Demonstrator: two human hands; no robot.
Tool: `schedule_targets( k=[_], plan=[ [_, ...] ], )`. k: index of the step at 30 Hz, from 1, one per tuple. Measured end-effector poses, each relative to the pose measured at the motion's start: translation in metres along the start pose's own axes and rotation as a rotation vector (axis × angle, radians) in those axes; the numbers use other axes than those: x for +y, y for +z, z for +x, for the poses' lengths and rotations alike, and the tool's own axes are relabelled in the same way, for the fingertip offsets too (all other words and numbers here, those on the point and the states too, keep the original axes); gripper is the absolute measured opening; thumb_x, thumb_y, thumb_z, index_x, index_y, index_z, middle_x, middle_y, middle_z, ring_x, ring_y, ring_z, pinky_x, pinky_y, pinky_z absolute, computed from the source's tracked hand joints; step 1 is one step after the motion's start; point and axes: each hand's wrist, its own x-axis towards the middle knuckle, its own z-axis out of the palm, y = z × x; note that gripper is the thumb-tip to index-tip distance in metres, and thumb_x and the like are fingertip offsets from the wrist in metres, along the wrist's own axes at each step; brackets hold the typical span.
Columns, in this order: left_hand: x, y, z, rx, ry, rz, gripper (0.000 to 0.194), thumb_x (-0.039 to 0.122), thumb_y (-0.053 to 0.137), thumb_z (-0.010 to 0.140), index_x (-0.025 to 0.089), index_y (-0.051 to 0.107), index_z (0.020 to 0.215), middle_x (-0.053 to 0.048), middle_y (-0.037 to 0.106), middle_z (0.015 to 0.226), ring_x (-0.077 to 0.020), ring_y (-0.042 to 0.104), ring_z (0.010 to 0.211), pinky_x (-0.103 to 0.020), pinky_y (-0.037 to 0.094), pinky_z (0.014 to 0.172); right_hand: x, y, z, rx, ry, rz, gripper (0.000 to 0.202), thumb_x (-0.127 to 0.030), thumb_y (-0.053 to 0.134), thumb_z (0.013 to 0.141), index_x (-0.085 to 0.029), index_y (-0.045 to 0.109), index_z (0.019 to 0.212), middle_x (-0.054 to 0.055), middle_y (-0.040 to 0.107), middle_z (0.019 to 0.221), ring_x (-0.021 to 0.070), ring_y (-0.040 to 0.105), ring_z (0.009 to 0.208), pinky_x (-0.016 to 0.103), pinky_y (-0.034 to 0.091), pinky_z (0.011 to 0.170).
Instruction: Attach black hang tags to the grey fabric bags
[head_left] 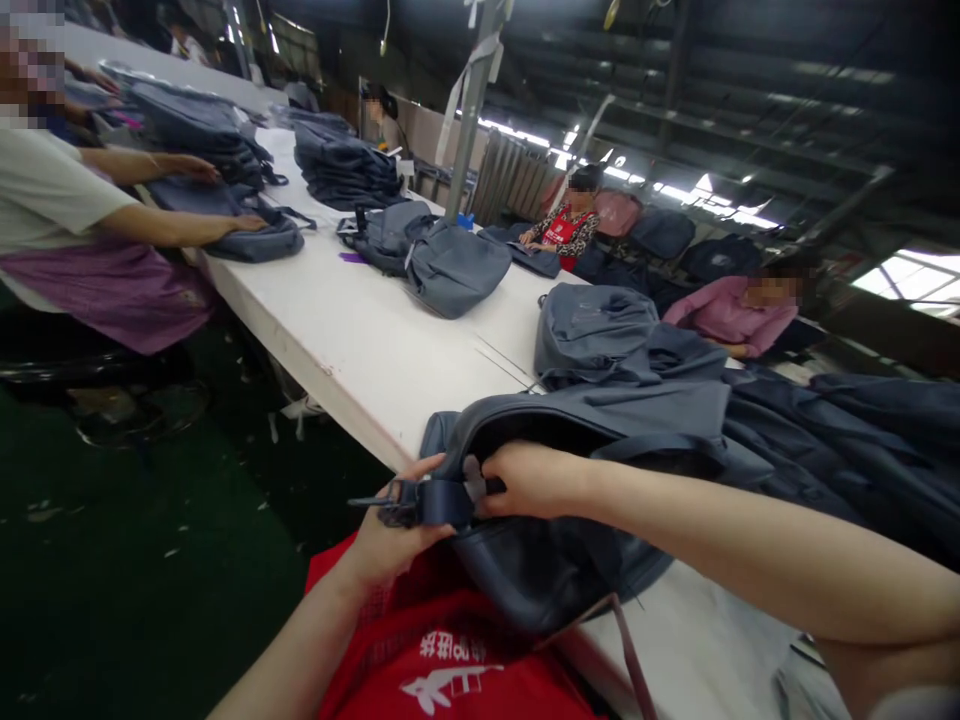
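Observation:
A dark blue-grey bag (540, 585) lies at the table's near edge against a red apron (442, 650), its mouth gaping toward me. My left hand (386, 535) is closed around the bag's left end, beside a wide dark strap loop (444, 502) and a black buckle (399, 503). Inside the mouth is my right hand (534, 482), its fingers curled in a pinch at the inner side of that same end. A small pale piece (474, 480) shows by the right fingertips; what they pinch is mostly hidden.
More blue-grey bags (600, 325) lie beyond and to the right. Another bag (457, 265) sits farther along the white table (360, 350), before a metal post (469, 120) and a bag stack (345, 165). A co-worker in white (52, 190) handles bags at left; others sit opposite.

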Motion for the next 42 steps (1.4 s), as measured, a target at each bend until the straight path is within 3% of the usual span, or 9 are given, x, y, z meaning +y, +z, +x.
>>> schedule_targets(
  k=[5, 9, 12, 17, 20, 25, 29, 35, 42],
  plan=[
    [0.006, 0.005, -0.008, 0.036, -0.009, 0.166, 0.030, 0.043, 0.058, 0.086, 0.017, 0.069, 0.098, -0.006, 0.069, 0.086, -0.0178, 0.064, 0.074, -0.028, 0.051, 0.067, 0.015, 0.013, 0.005, -0.288, 0.115, -0.059, 0.044, -0.043, 0.055, 0.082, -0.010, 0.071, 0.105, 0.017, 0.071, 0.101, 0.0289, 0.067, 0.085, 0.031, 0.046, 0.064],
    [0.014, 0.012, -0.004, 0.030, 0.102, 0.339, 0.026, 0.039, 0.053, 0.090, 0.020, 0.070, 0.093, -0.005, 0.070, 0.085, -0.0174, 0.064, 0.080, -0.028, 0.050, 0.074, -0.004, 0.022, -0.013, 0.008, 0.070, -0.159, 0.034, -0.015, 0.048, 0.084, -0.007, 0.064, 0.112, 0.019, 0.069, 0.102, 0.0278, 0.066, 0.090, 0.034, 0.048, 0.076],
    [0.022, 0.017, 0.005, -0.067, 0.149, 0.372, 0.023, 0.036, 0.053, 0.090, 0.020, 0.070, 0.092, -0.003, 0.070, 0.084, -0.0162, 0.063, 0.077, -0.027, 0.049, 0.072, -0.024, 0.018, -0.029, 0.301, -0.155, -0.019, 0.034, -0.012, 0.048, 0.081, -0.011, 0.059, 0.114, 0.014, 0.067, 0.104, 0.0246, 0.063, 0.094, 0.034, 0.047, 0.085],
    [0.029, 0.028, 0.020, -0.134, 0.114, 0.193, 0.018, 0.032, 0.060, 0.085, 0.017, 0.070, 0.082, -0.003, 0.070, 0.079, -0.0162, 0.064, 0.074, -0.026, 0.050, 0.070, -0.020, 0.019, -0.019, 0.307, -0.299, 0.347, 0.056, -0.012, 0.056, 0.072, -0.013, 0.047, 0.127, 0.013, 0.062, 0.117, 0.0224, 0.060, 0.101, 0.032, 0.047, 0.086],
    [0.031, 0.029, 0.020, -0.125, 0.031, 0.101, 0.022, 0.035, 0.062, 0.083, 0.015, 0.069, 0.089, -0.002, 0.069, 0.075, -0.0141, 0.062, 0.063, -0.025, 0.050, 0.062, -0.008, 0.027, -0.007, 0.292, -0.333, 0.435, 0.043, -0.015, 0.056, 0.077, -0.013, 0.052, 0.120, 0.011, 0.065, 0.110, 0.0210, 0.060, 0.095, 0.030, 0.047, 0.081],
    [0.030, 0.005, 0.011, 0.151, 0.093, 0.320, 0.037, 0.040, 0.066, 0.079, 0.017, 0.064, 0.107, 0.000, 0.067, 0.077, -0.0118, 0.058, 0.059, -0.022, 0.046, 0.057, -0.001, 0.031, -0.003, 0.342, -0.210, 0.430, 0.021, -0.017, 0.059, 0.078, -0.012, 0.064, 0.098, 0.010, 0.068, 0.095, 0.0203, 0.061, 0.085, 0.028, 0.044, 0.074],
    [0.019, -0.027, 0.007, 0.429, -0.036, 0.471, 0.034, 0.048, 0.060, 0.080, 0.018, 0.068, 0.093, 0.000, 0.067, 0.071, -0.0138, 0.058, 0.059, -0.022, 0.044, 0.055, 0.005, 0.027, 0.000, 0.185, -0.146, 0.526, 0.023, -0.012, 0.056, 0.076, -0.015, 0.067, 0.097, 0.006, 0.068, 0.092, 0.0179, 0.059, 0.084, 0.026, 0.043, 0.074],
    [-0.014, -0.023, -0.001, 0.028, -0.203, 0.552, 0.028, 0.041, 0.053, 0.083, 0.022, 0.072, 0.090, -0.003, 0.073, 0.089, -0.0226, 0.066, 0.084, -0.030, 0.049, 0.075, 0.013, 0.024, 0.006, -0.142, -0.067, 0.923, 0.017, -0.024, 0.057, 0.080, -0.015, 0.068, 0.090, 0.001, 0.065, 0.083, 0.0147, 0.057, 0.078, 0.023, 0.042, 0.069],
    [-0.032, 0.014, -0.008, 0.084, -0.304, -0.130, 0.028, 0.035, 0.066, 0.076, 0.016, 0.068, 0.095, -0.008, 0.071, 0.089, -0.0214, 0.065, 0.084, -0.031, 0.050, 0.080, 0.015, 0.037, 0.011, -0.020, -0.117, 0.761, 0.020, -0.033, 0.061, 0.083, -0.015, 0.068, 0.089, 0.001, 0.065, 0.079, 0.0137, 0.056, 0.072, 0.023, 0.041, 0.065]
  ],
)
